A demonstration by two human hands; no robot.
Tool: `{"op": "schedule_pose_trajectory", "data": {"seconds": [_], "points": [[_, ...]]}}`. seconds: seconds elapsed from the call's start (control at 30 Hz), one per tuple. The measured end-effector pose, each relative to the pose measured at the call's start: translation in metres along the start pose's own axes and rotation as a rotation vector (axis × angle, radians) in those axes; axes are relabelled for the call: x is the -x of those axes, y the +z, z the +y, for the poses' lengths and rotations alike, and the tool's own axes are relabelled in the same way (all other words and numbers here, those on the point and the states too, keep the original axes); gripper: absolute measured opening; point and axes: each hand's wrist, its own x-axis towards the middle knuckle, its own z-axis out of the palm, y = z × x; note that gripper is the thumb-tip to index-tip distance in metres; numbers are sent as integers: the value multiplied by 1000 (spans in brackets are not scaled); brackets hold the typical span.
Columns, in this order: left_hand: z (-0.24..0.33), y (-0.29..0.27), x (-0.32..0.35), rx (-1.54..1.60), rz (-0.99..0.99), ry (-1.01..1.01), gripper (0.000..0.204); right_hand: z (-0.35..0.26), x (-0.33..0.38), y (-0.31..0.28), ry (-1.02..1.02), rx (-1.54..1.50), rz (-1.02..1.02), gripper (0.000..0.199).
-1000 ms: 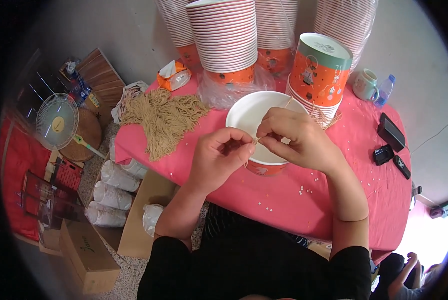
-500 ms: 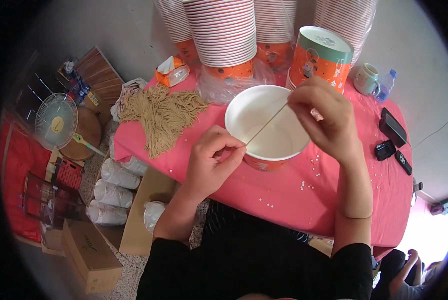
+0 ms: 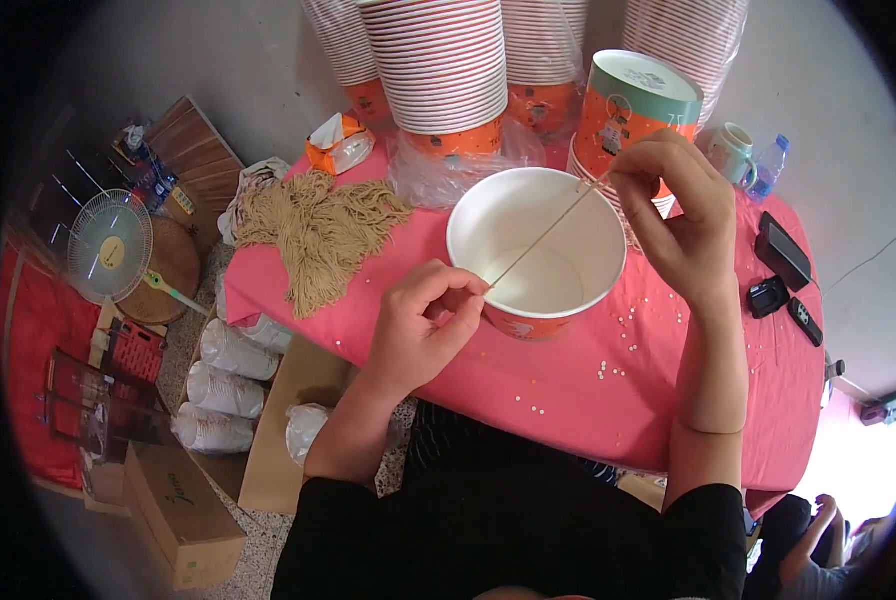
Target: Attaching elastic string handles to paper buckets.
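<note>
Head view shows the left hand [image 3: 426, 325] pinching one end of a thin tan string [image 3: 540, 238], while the right hand [image 3: 673, 215] pinches the other end higher up, so the string runs taut and slanting across the mouth of a white paper bowl [image 3: 536, 250] on the pink table [image 3: 608, 400]. A heap of the same strings [image 3: 318, 228] lies to the left, near stacked cups [image 3: 443, 65]. To my eye, keeping both pinches firm and the string tight and centred over the bowl matters most.
</note>
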Motion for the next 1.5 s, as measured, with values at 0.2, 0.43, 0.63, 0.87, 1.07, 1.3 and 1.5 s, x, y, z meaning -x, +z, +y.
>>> {"op": "schedule_pose_trajectory", "data": {"seconds": [0.2, 0.43, 0.63, 0.87, 1.07, 1.3, 1.5], "points": [[-4, 0, 1, 28, -33, -85, 11, 0, 1, -3, 10, -13, -8, 15], [-4, 5, -2, 90, -18, -67, 10, 1, 1, -3, 16, -39, -7, 14], [-3, 7, -5, 123, -60, -82, 7, 0, 1, -9, 21, -17, -12, 13], [-5, 8, -2, 222, -30, -118, 7, 0, -1, -12, 15, 19, -50, 13], [-12, 12, -2, 327, -47, -209, 5, 1, 0, -17, 17, -7, -86, 13], [-6, 14, -1, 354, -37, -246, 6, 3, 0, -19, 26, -1, -112, 14], [-8, 15, 0, 333, -37, -242, 6, -4, -3, -27, 50, 12, -137, 12]]}}
